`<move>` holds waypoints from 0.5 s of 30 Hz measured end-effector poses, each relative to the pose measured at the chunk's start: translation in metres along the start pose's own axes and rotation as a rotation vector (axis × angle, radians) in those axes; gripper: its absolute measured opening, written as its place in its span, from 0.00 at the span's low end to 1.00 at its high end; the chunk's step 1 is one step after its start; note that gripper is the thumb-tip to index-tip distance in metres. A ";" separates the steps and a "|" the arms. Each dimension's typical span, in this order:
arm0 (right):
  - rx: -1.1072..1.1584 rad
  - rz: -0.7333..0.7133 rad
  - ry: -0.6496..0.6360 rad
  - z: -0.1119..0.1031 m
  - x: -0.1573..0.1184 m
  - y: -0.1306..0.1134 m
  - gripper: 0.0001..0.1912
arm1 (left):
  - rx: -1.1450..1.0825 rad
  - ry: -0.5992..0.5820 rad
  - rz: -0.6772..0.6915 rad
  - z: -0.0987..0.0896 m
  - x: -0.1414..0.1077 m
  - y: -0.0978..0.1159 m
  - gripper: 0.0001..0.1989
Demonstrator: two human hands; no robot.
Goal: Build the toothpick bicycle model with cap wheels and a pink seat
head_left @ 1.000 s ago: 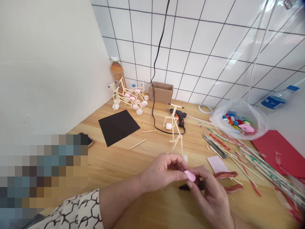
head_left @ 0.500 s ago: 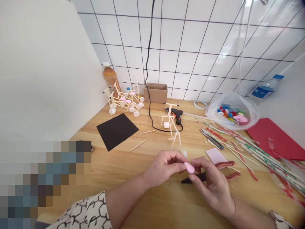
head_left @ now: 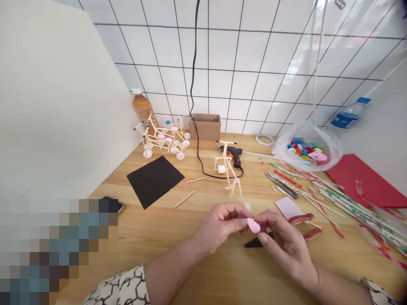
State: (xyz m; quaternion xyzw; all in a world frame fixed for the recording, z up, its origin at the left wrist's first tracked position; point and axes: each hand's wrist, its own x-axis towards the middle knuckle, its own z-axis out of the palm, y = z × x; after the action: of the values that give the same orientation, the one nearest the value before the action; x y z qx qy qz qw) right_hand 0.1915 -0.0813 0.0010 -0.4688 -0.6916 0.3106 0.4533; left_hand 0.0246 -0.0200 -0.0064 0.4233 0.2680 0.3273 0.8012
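A small pink teardrop-shaped piece (head_left: 253, 225) is held up between my two hands, above the wooden table. My left hand (head_left: 221, 226) pinches its narrow end between thumb and index finger. The thumb and fingers of my right hand (head_left: 284, 245) are curled in at its right side and touch its edge. Partly hidden under my right hand lies a tool with black jaws (head_left: 254, 242) and reddish-brown handles (head_left: 300, 218). Just beyond my hands stands a small bicycle-like frame (head_left: 226, 169) of pale sticks, with white caps on it.
Several similar stick frames (head_left: 165, 137) stand at the back left near a bottle (head_left: 143, 108). Beyond my hands are a glue gun (head_left: 233, 154) with a black cord, thread snips (head_left: 282, 185), pink sheet (head_left: 288, 207), black sheet (head_left: 155, 181) and a bag of caps (head_left: 330, 156).
The view has shifted slightly. The pink piece has turned a little, showing more of its face, and my right thumb has slid toward its right edge.
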 end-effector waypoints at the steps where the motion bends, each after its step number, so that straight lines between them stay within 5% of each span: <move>1: 0.067 0.059 0.011 0.000 0.001 0.000 0.07 | 0.004 0.001 0.001 0.000 0.000 0.000 0.08; 7: 0.297 0.312 0.047 0.001 0.005 0.001 0.06 | 0.044 0.035 -0.014 -0.002 0.000 -0.002 0.08; 15: 0.416 0.438 0.038 0.000 0.004 0.004 0.05 | 0.170 -0.016 0.047 0.001 -0.002 0.003 0.06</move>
State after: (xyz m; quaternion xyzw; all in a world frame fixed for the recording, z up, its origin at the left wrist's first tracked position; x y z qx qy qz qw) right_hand 0.1919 -0.0761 -0.0009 -0.5097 -0.4868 0.5273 0.4746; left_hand 0.0229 -0.0207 -0.0035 0.4985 0.2783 0.3187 0.7566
